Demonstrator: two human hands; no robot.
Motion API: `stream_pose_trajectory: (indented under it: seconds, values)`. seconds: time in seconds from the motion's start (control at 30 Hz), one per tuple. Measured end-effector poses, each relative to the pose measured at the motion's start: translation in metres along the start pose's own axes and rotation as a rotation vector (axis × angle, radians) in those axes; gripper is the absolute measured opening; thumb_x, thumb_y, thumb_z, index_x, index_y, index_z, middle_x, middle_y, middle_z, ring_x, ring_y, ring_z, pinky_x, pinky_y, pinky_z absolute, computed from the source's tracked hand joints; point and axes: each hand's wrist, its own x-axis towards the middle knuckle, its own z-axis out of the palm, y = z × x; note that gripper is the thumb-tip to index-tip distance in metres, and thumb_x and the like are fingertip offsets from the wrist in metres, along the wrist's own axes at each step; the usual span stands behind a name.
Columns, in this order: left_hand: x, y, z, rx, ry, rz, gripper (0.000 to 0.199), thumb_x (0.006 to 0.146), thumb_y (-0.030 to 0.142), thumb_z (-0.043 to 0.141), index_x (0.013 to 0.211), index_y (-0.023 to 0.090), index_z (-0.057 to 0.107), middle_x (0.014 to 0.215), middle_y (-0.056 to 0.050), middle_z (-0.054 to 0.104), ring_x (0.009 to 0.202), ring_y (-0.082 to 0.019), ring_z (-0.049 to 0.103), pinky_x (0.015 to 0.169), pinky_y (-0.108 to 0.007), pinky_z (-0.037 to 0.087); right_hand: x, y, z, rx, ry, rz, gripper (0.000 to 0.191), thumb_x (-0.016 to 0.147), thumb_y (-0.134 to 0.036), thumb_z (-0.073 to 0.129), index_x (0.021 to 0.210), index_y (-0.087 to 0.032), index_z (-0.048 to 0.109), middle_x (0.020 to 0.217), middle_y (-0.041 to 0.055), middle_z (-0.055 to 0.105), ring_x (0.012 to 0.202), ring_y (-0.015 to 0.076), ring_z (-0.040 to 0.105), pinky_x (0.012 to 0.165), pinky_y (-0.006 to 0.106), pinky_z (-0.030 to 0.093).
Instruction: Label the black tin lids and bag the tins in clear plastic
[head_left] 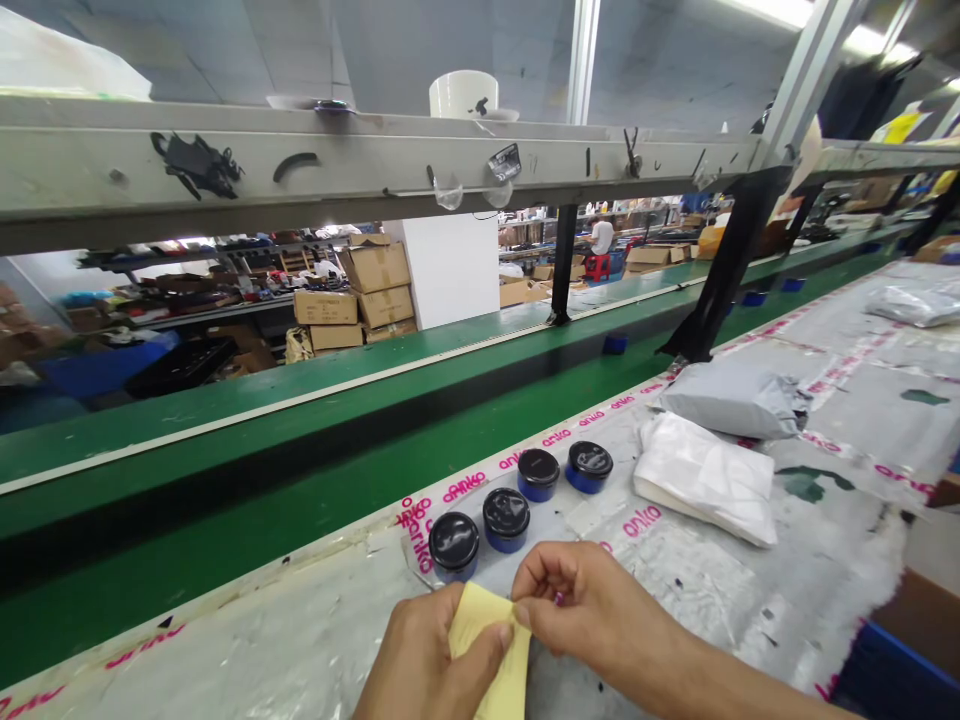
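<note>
A yellow sheet of paper (492,655) with faint lines of print is in my left hand (431,655), its thumb pressed flat over the front. My right hand (581,600) pinches at the upper right edge of the same sheet, thumb against curled fingers. Whether a small piece sits between those fingertips I cannot make out. Just beyond my hands stand several round blue tubs with shiny black lids: a front tub (454,546), a second tub (507,518), a third tub (538,474) and the farthest tub (589,466).
A white packet (705,478) and a grey plastic bag (733,398) lie to the right on the plastic-covered table (285,640). Behind runs a green conveyor belt (420,440) carrying blue pieces. A shelf beam (360,160) and a black-wrapped post (724,280) cross in front.
</note>
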Motion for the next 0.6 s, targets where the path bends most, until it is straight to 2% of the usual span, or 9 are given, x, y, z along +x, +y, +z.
stream_pose_trajectory:
  seconds: [0.27,0.4,0.6]
  values:
    - [-0.001,-0.001,0.001,0.037,0.023,-0.017,0.036,0.08,0.05,0.062,0.071,0.015,0.061,0.069,-0.005,0.059,0.067,-0.017,0.052,0.053,-0.023,0.034,-0.002,-0.006,0.0,-0.079,-0.02,-0.003,0.01,0.073,-0.013,0.059,0.071,-0.016,0.068,0.067,-0.0002,0.066,0.061,0.0125,0.056,0.055,0.021,0.039]
    - [-0.001,0.0,0.001,0.134,0.061,0.007,0.033,0.081,0.046,0.061,0.068,0.016,0.06,0.068,-0.004,0.062,0.067,-0.018,0.053,0.054,-0.023,0.033,-0.004,-0.011,0.002,-0.228,0.028,-0.03,0.013,0.072,-0.011,0.058,0.069,-0.017,0.069,0.068,0.0007,0.07,0.064,0.0147,0.061,0.058,0.022,0.043]
    - [0.0,0.001,0.001,0.141,0.083,0.018,0.034,0.082,0.047,0.061,0.068,0.016,0.063,0.069,-0.004,0.066,0.067,-0.019,0.056,0.056,-0.025,0.034,-0.007,-0.013,0.003,-0.443,0.032,-0.108,0.017,0.075,-0.012,0.059,0.076,-0.019,0.074,0.076,0.001,0.074,0.067,0.016,0.064,0.059,0.023,0.043]
